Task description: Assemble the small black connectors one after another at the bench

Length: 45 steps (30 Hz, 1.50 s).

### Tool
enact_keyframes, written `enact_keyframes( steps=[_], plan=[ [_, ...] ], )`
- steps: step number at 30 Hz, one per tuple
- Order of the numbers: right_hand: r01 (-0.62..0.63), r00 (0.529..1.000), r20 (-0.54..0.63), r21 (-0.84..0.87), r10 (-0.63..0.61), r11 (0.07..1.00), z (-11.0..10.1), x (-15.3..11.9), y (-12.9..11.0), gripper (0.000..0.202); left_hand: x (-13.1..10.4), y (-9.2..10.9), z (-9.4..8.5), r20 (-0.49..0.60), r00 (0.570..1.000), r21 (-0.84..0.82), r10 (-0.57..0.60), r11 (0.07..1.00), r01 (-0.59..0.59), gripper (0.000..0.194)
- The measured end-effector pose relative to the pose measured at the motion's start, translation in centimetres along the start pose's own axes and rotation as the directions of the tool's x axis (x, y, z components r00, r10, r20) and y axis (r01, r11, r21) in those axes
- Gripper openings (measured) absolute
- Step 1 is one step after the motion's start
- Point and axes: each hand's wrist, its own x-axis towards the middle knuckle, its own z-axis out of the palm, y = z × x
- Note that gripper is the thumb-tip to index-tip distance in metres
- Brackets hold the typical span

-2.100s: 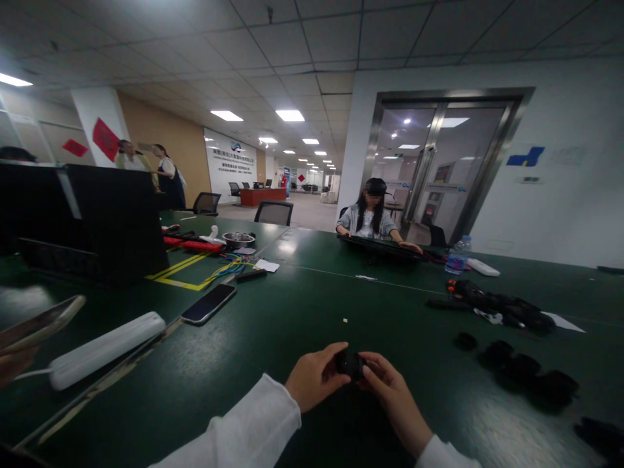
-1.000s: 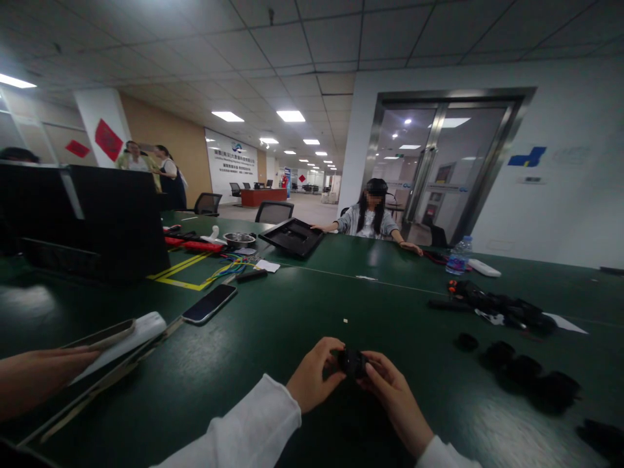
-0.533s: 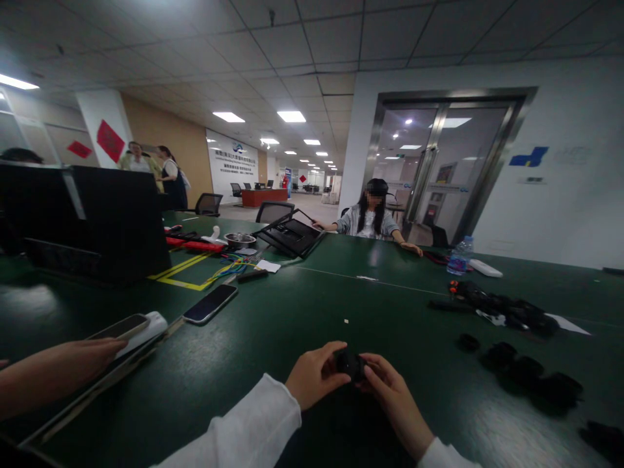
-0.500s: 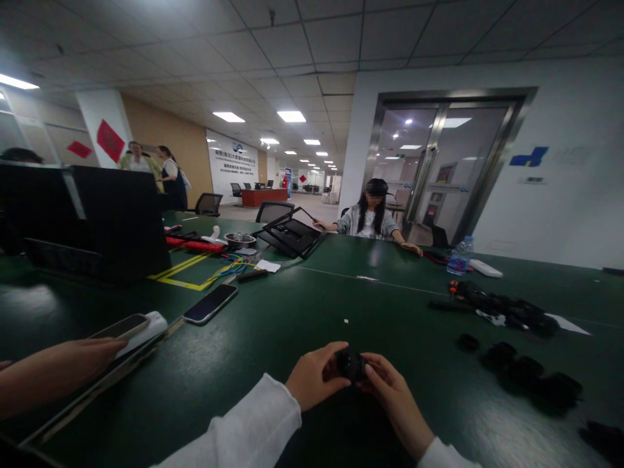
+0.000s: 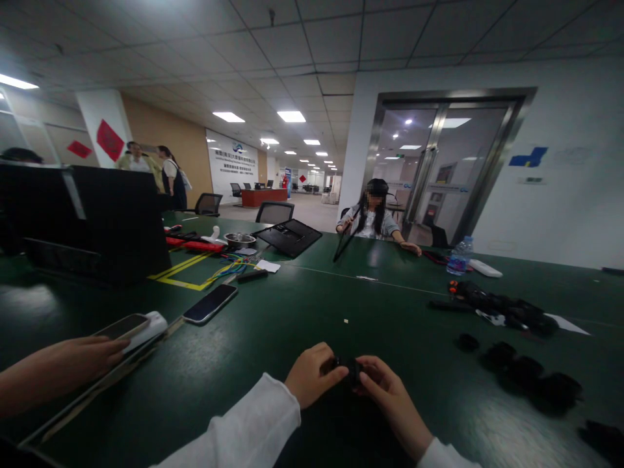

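Between my two hands is a small black part (image 5: 351, 370), held just above the green table near its front edge. My left hand (image 5: 312, 374) grips its left side, with thumb and fingers closed round it. On the other side, my right hand (image 5: 387, 393) pinches the part between thumb and fingers. Its exact kind is too dark and too covered to make out. Several similar black parts (image 5: 519, 370) lie in a row on the table to the right of my hands.
At left, another person's hand (image 5: 82, 361) holds a phone. A second phone (image 5: 211, 304) lies nearby. Across the green table (image 5: 292, 299) a person holds a black frame piece. A dark heap of gear (image 5: 507, 309) and a water bottle (image 5: 459, 255) stand right.
The black part has turned between my hands, and my fingers have shifted on it. Across the table, the person has lifted a black frame piece off the flat panel and drawn it closer.
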Motion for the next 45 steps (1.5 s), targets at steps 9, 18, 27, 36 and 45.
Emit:
enact_keyframes(
  steps=[9,18,27,36,45],
  plan=[
    [0.040,0.999,-0.001,-0.004,-0.040,0.999,0.1,0.4,0.4,0.029,0.2,-0.9,0.8,0.027,1.000,-0.077,0.010,0.997,-0.008,0.056],
    [0.035,0.997,-0.066,0.025,-0.033,0.999,-0.5,0.5,0.8,0.027,-0.3,-0.4,0.7,0.053,0.998,-0.154,0.039,0.988,-0.030,0.046],
    [0.044,0.998,-0.039,0.020,-0.043,0.999,-0.3,0.3,0.5,0.025,-0.1,0.3,0.2,0.061,0.998,-0.119,0.020,0.993,-0.013,0.037],
    [0.070,0.993,-0.095,-0.062,-0.076,0.996,-0.5,0.0,-0.8,0.028,0.5,-1.2,1.3,0.023,0.973,-0.486,-0.230,0.848,0.212,0.041],
    [0.110,0.887,-0.451,-0.007,-0.101,0.994,-5.2,1.1,-1.3,0.040,2.3,-4.5,-0.8,0.004,0.830,-0.862,-0.558,0.419,0.286,0.051]
  ],
)
